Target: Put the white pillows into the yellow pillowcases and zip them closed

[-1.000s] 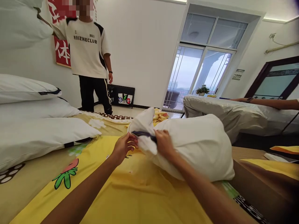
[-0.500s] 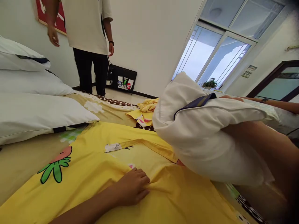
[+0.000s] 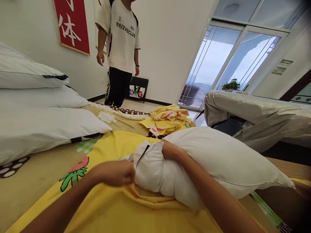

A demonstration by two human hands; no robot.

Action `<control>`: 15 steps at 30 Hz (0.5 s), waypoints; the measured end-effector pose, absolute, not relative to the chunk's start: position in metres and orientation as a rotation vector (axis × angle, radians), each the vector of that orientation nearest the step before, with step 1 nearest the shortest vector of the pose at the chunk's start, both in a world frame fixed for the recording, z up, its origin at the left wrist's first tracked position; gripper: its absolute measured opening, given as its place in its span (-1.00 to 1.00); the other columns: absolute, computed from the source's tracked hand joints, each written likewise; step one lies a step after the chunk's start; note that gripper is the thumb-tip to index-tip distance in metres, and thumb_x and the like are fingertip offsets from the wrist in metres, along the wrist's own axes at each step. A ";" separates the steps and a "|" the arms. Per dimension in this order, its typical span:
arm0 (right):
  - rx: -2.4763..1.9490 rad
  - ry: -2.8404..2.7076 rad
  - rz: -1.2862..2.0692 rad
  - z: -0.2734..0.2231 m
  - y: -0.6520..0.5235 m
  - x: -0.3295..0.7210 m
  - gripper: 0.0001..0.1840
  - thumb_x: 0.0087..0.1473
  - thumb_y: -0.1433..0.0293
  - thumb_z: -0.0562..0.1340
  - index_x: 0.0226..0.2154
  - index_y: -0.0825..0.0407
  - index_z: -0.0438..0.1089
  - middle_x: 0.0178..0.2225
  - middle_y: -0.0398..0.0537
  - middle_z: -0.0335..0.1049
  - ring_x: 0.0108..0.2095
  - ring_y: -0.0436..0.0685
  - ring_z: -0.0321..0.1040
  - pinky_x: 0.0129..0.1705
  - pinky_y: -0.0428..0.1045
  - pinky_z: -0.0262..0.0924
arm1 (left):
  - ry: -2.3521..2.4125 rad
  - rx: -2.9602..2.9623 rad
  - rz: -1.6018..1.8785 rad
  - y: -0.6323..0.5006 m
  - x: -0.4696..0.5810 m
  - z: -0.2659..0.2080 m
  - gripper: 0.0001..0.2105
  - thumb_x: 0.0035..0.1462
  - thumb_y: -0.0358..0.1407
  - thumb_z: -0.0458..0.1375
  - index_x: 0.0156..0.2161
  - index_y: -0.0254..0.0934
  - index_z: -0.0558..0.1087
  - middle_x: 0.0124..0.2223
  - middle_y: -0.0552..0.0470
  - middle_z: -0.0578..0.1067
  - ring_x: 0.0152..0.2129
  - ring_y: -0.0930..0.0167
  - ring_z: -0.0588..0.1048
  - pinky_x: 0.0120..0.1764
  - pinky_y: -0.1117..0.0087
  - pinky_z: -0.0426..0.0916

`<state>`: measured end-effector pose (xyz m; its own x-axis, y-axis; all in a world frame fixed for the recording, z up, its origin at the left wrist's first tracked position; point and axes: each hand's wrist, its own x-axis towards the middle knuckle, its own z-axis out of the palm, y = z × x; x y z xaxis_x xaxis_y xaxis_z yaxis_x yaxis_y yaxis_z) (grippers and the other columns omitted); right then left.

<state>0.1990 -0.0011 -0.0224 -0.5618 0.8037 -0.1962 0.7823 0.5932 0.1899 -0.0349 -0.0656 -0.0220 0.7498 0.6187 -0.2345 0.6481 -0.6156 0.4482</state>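
The white pillow lies on the yellow cover, its long axis running left to right, its bunched, dark-edged end pointing left. The right hand's fingers hold it near that end; the blurred left hand is just left, its grip unclear.

Daylight comes mainly through the glass door, beyond and to the right of the right hand, its panes the brightest area. Right of that hand, plastic sheeting carries a pale sheen. The left hand is smeared by motion blur; the white pillow by the right hand looks mostly crisp. Far right of both hands, the picture's edge falls dark, and verticals lean.
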 end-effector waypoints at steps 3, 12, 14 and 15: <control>1.295 2.557 0.142 -0.021 -0.014 0.203 -0.81 0.05 0.54 0.13 -0.31 0.08 0.44 -0.23 0.07 0.50 -0.21 0.13 0.37 -0.11 -0.01 0.09 | 1.341 2.489 0.068 -0.018 -0.032 -0.022 -0.83 -0.02 -0.56 0.05 -0.47 -0.36 0.47 -0.43 -0.02 0.51 -0.49 0.41 0.41 -0.42 0.44 0.19; 1.230 2.517 0.109 -0.032 -0.066 0.193 -0.81 0.13 0.43 0.08 -0.43 0.02 0.38 -0.37 -0.04 0.44 -0.33 0.09 0.34 -0.13 0.04 0.01 | 1.090 2.411 0.291 0.042 -0.009 -0.123 -0.77 0.17 -0.30 0.03 -0.12 -0.30 0.43 -0.13 -0.07 0.47 -0.23 0.40 0.45 -0.18 0.41 0.34; 1.214 2.502 0.068 -0.031 -0.065 0.194 -0.83 0.11 0.43 0.10 -0.45 0.00 0.37 -0.37 -0.05 0.45 -0.34 0.09 0.35 -0.14 0.04 0.02 | 1.057 2.425 0.317 0.042 -0.017 -0.131 -0.64 0.07 -0.18 0.14 -0.02 -0.23 0.40 -0.04 -0.09 0.43 -0.10 0.31 0.42 -0.08 0.34 0.32; 1.205 2.499 0.050 -0.029 -0.063 0.193 -0.82 0.11 0.44 0.10 -0.46 -0.01 0.36 -0.37 -0.05 0.45 -0.34 0.09 0.35 -0.14 0.04 0.03 | 1.055 2.438 0.328 0.042 -0.021 -0.134 -0.56 0.01 -0.14 0.19 0.01 -0.20 0.38 -0.01 -0.11 0.40 -0.06 0.25 0.40 -0.03 0.28 0.30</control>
<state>0.1933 -0.0631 -0.0295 -0.5688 0.7626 -0.3081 0.7497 0.6348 0.1872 -0.0206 0.0422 -0.1335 0.6772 0.7350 0.0347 0.6252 -0.5997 0.4994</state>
